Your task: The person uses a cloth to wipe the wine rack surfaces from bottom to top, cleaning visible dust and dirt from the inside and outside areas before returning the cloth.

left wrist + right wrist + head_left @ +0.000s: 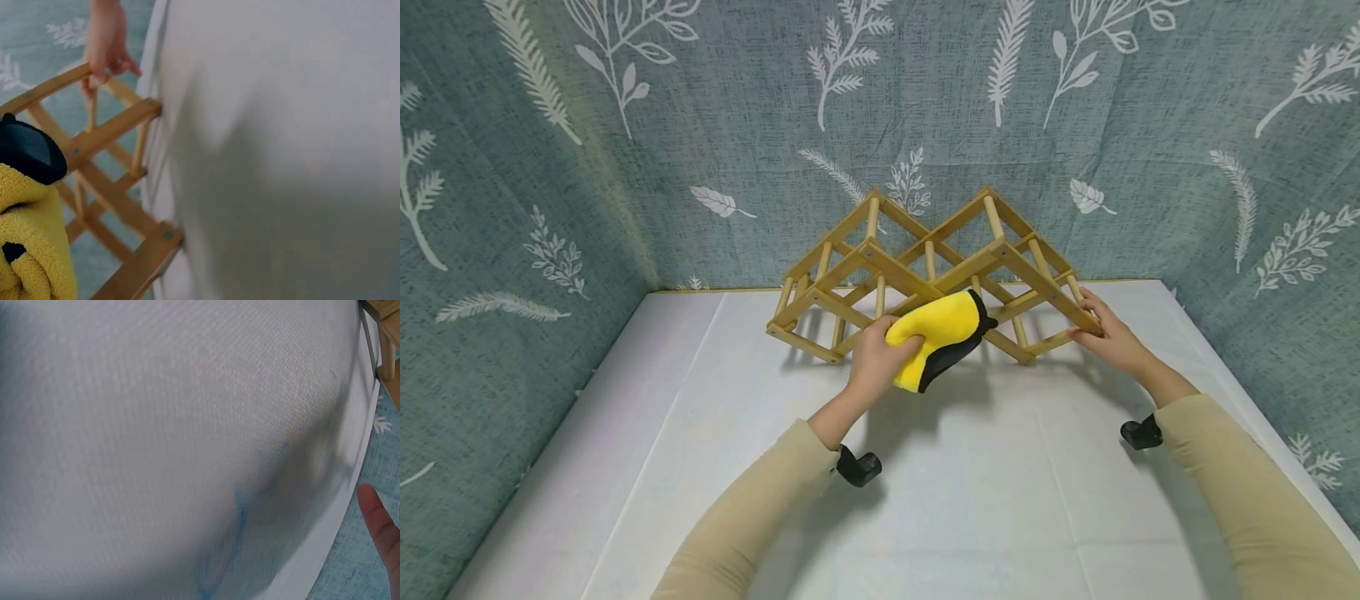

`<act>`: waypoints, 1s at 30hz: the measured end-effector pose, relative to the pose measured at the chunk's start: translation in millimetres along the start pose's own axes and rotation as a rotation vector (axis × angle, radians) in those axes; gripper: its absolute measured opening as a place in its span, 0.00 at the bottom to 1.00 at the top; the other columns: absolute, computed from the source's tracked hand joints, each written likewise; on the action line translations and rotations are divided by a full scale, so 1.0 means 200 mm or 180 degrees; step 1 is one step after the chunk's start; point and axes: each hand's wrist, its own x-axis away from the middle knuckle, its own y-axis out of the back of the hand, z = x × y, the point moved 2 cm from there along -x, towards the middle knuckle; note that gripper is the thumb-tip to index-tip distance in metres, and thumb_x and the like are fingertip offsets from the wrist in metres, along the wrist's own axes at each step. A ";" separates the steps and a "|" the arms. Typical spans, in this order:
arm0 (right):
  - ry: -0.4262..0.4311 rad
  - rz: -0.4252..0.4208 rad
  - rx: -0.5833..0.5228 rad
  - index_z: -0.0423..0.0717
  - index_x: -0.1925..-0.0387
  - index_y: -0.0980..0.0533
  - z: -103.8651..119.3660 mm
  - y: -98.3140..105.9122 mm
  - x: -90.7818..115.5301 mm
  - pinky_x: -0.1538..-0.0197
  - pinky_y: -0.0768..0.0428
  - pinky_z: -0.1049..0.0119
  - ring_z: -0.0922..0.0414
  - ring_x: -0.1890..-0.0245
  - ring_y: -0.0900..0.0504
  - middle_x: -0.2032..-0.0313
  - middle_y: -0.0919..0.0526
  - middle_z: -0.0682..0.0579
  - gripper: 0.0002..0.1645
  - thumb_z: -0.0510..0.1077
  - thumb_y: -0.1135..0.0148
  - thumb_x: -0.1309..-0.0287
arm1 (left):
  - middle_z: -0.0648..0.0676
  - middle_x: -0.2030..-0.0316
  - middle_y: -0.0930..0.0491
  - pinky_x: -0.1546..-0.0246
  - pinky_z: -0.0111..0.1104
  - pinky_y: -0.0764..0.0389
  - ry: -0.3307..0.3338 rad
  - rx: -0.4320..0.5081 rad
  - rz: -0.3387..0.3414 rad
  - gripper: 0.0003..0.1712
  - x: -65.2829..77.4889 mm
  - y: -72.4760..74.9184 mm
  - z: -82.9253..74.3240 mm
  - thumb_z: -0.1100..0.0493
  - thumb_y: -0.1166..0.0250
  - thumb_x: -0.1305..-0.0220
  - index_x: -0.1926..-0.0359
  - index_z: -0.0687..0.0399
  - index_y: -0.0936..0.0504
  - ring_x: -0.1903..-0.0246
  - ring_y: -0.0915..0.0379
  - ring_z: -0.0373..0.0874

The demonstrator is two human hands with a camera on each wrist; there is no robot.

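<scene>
A wooden folding lattice rack [898, 271], like a wine rack, stands in zigzag form at the back of the table. My left hand [877, 358] grips a folded yellow cloth [943, 321] with black edging, in front of the rack's middle; whether the cloth touches the wood I cannot tell. At the rack's right end my right hand [1108, 337] holds the lower corner, fingers over the end and thumb below. The left wrist view shows the cloth [37, 237] at its left edge and the right hand [107, 40] on the far end. Only a thumb [380, 519] shows in the right wrist view.
A white cloth covers the table [970, 500], and shadows of rack and arms fall on it. Close behind the rack hangs a teal leaf-patterned curtain [760, 108], which also encloses both sides. Each wrist carries a small black camera mount [859, 467].
</scene>
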 end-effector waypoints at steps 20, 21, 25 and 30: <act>0.0162 -0.0112 -0.0073 0.39 0.45 0.44 0.01 -0.01 0.01 0.45 0.45 0.34 0.33 0.34 0.57 0.29 0.66 0.47 0.29 0.52 0.47 0.38 | 0.59 0.64 0.24 0.74 0.30 0.25 0.0067 0.0273 -0.0681 0.18 -0.06 0.48 -0.07 0.55 0.35 0.46 0.57 0.61 0.24 0.71 0.28 0.46; 0.0190 -0.0148 -0.0062 0.41 0.46 0.42 0.01 -0.02 0.01 0.45 0.42 0.37 0.35 0.33 0.57 0.29 0.64 0.48 0.28 0.52 0.47 0.38 | 0.59 0.64 0.24 0.73 0.29 0.25 0.0087 0.0271 -0.0718 0.18 -0.06 0.50 -0.07 0.55 0.35 0.46 0.57 0.61 0.24 0.71 0.28 0.45; 0.0236 -0.0158 -0.0054 0.43 0.47 0.42 0.01 -0.02 0.01 0.46 0.41 0.38 0.35 0.33 0.56 0.29 0.64 0.48 0.26 0.53 0.47 0.39 | 0.59 0.63 0.23 0.74 0.27 0.26 0.0098 0.0253 -0.0882 0.19 -0.06 0.58 -0.09 0.55 0.35 0.46 0.55 0.61 0.23 0.71 0.29 0.44; 0.0171 -0.0103 -0.0015 0.38 0.45 0.44 0.00 -0.01 0.01 0.46 0.41 0.36 0.33 0.34 0.55 0.29 0.65 0.43 0.27 0.48 0.47 0.37 | 0.57 0.64 0.24 0.74 0.25 0.27 0.0000 0.0287 -0.1190 0.21 -0.06 0.69 -0.11 0.55 0.35 0.46 0.54 0.63 0.24 0.73 0.30 0.41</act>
